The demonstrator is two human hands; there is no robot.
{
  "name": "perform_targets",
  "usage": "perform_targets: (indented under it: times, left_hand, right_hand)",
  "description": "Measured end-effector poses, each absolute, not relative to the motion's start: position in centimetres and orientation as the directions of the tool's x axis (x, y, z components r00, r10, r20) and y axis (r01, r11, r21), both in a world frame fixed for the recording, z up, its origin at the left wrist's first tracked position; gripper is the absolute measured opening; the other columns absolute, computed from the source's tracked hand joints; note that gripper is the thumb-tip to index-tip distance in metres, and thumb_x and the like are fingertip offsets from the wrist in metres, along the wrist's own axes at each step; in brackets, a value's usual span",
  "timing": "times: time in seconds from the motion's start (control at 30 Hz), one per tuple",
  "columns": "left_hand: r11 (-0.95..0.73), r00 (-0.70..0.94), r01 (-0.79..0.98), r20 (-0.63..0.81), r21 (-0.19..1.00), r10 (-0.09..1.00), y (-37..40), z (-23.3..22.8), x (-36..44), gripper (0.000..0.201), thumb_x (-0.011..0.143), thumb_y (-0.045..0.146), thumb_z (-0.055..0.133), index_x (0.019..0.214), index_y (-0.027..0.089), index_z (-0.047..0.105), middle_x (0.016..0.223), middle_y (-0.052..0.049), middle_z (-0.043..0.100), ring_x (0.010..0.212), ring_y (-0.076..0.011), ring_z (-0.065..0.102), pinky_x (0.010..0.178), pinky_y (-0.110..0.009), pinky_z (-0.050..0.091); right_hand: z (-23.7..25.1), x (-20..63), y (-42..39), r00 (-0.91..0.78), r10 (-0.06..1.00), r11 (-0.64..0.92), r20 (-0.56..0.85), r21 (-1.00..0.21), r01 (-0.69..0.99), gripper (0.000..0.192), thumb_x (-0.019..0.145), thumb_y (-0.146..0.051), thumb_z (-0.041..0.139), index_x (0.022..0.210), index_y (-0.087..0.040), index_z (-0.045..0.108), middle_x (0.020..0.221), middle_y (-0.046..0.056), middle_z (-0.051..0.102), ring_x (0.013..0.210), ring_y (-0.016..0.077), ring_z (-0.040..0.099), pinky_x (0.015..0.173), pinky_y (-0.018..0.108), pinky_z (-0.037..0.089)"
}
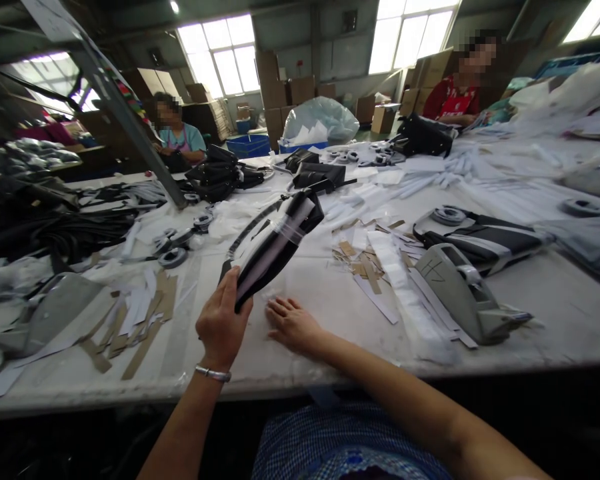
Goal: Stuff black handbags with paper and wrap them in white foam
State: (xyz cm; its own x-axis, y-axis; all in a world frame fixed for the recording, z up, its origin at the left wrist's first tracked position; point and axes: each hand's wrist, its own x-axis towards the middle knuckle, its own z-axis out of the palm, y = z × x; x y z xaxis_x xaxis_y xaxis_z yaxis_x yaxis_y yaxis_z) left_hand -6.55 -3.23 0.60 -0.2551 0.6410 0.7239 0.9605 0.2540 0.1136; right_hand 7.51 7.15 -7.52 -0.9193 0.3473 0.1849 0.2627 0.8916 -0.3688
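Observation:
My left hand (225,320) is closed around the lower end of a black handbag (280,250), holding it tilted above the table. White wrapping shows along the bag's side, and a dark strap or handle curves off its left edge. My right hand (295,325) lies on the white table (280,360), palm down with fingers stretched out, just right of the bag's lower end. Nothing shows in that hand.
Cardboard and paper strips (145,313) lie on the left, with more strips (367,263) on the right. Grey tape dispensers (450,293) stand at both sides. Behind are black bags (320,175) and tape rolls (173,257). Two people (180,137) are across the table.

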Motion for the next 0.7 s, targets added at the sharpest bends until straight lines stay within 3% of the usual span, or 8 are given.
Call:
perform_targets:
  times: [0.1, 0.17, 0.27, 0.33, 0.4, 0.5, 0.6, 0.7]
  left_hand:
    - [0.214, -0.196, 0.974, 0.739, 0.072, 0.644, -3.8, 0.1, -5.3, 0.065, 0.092, 0.028, 0.06, 0.152, 0.023, 0.034, 0.141, -0.007, 0.059, 0.12, -0.0242, 0.062, 0.097, -0.03, 0.049]
    - [0.171, -0.14, 0.985, 0.738, 0.034, 0.661, -4.3, -1.0, -4.4, 0.066, 0.092, 0.025, 0.06, 0.152, 0.023, 0.033, 0.141, -0.008, 0.058, 0.121, -0.0236, 0.061, 0.1, -0.031, 0.049]
    - [0.096, -0.051, 0.995, 0.706, -0.024, 0.707, -5.1, -3.7, -3.1, 0.063, 0.094, 0.021, 0.056, 0.152, 0.02, 0.033, 0.142, -0.009, 0.057, 0.126, -0.0229, 0.058, 0.103, -0.033, 0.048]
    - [0.036, 0.009, 0.998, 0.675, -0.053, 0.738, -5.7, -5.6, -2.1, 0.058, 0.096, 0.017, 0.051, 0.151, 0.018, 0.035, 0.142, -0.009, 0.057, 0.129, -0.0226, 0.056, 0.103, -0.034, 0.049]
    - [-0.009, 0.055, 0.997, 0.679, -0.07, 0.732, -6.0, -7.1, -1.1, 0.054, 0.096, 0.013, 0.048, 0.149, 0.018, 0.038, 0.139, -0.009, 0.059, 0.129, -0.0226, 0.055, 0.102, -0.035, 0.051]
    - [0.007, 0.048, 0.997, 0.71, -0.074, 0.703, -6.2, -8.0, -0.1, 0.053, 0.095, 0.008, 0.047, 0.147, 0.02, 0.043, 0.136, -0.008, 0.061, 0.128, -0.0229, 0.056, 0.1, -0.035, 0.053]
    - [0.023, 0.035, 0.997, 0.7, -0.073, 0.713, -6.5, -7.8, 0.3, 0.051, 0.095, 0.008, 0.047, 0.144, 0.021, 0.047, 0.138, -0.007, 0.06, 0.129, -0.0222, 0.056, 0.1, -0.034, 0.054]
    - [0.003, 0.054, 0.997, 0.693, -0.08, 0.719, -6.9, -7.6, 0.6, 0.048, 0.096, 0.008, 0.047, 0.142, 0.02, 0.05, 0.14, -0.006, 0.059, 0.129, -0.0217, 0.055, 0.1, -0.033, 0.054]
  right_hand:
    - [-7.4, 7.2, 6.9, -0.906, 0.366, 0.879, 0.213, -0.398, 0.262, 0.058, 0.098, -0.045, 0.054, 0.144, -0.01, 0.047, 0.153, 0.017, 0.043, 0.146, 0.032, 0.03, 0.12, 0.053, 0.025]
    - [-6.2, 8.6, 5.6, -0.892, 0.336, 0.892, 0.303, -0.405, 0.198, 0.048, 0.098, -0.04, 0.055, 0.136, -0.011, 0.055, 0.145, 0.017, 0.052, 0.141, 0.0303, 0.039, 0.118, 0.05, 0.03]
    - [-3.5, 12.4, 3.3, -0.89, 0.167, 0.899, 0.425, -0.436, -0.04, 0.03, 0.1, -0.033, 0.048, 0.115, -0.015, 0.068, 0.115, 0.011, 0.071, 0.111, 0.0223, 0.063, 0.1, 0.034, 0.049]
    - [-1.7, 14.7, 2.9, -0.876, 0.102, 0.874, 0.472, -0.462, -0.147, 0.027, 0.101, -0.032, 0.047, 0.106, -0.018, 0.07, 0.103, 0.008, 0.073, 0.096, 0.0194, 0.067, 0.09, 0.031, 0.053]
    - [-0.2, 15.5, 4.2, -0.847, 0.154, 0.851, 0.509, -0.504, -0.148, 0.024, 0.101, -0.031, 0.048, 0.103, -0.021, 0.07, 0.101, 0.006, 0.074, 0.095, 0.0186, 0.067, 0.09, 0.031, 0.052]
    - [1.1, 12.8, 8.4, -0.813, 0.357, 0.811, 0.461, -0.585, 0.024, 0.024, 0.101, -0.03, 0.048, 0.105, -0.022, 0.07, 0.108, 0.006, 0.073, 0.101, 0.0179, 0.066, 0.094, 0.029, 0.05]
    - [0.8, 7.0, 13.1, -0.817, 0.549, 0.739, 0.174, -0.558, 0.378, 0.025, 0.099, -0.029, 0.052, 0.118, -0.021, 0.066, 0.118, 0.006, 0.071, 0.107, 0.0176, 0.066, 0.097, 0.027, 0.047]
    - [-0.5, 1.2, 16.1, -0.791, 0.611, 0.683, -0.02, -0.491, 0.54, 0.031, 0.091, -0.037, 0.066, 0.114, -0.015, 0.069, 0.111, 0.013, 0.073, 0.105, 0.0245, 0.068, 0.092, 0.032, 0.051]
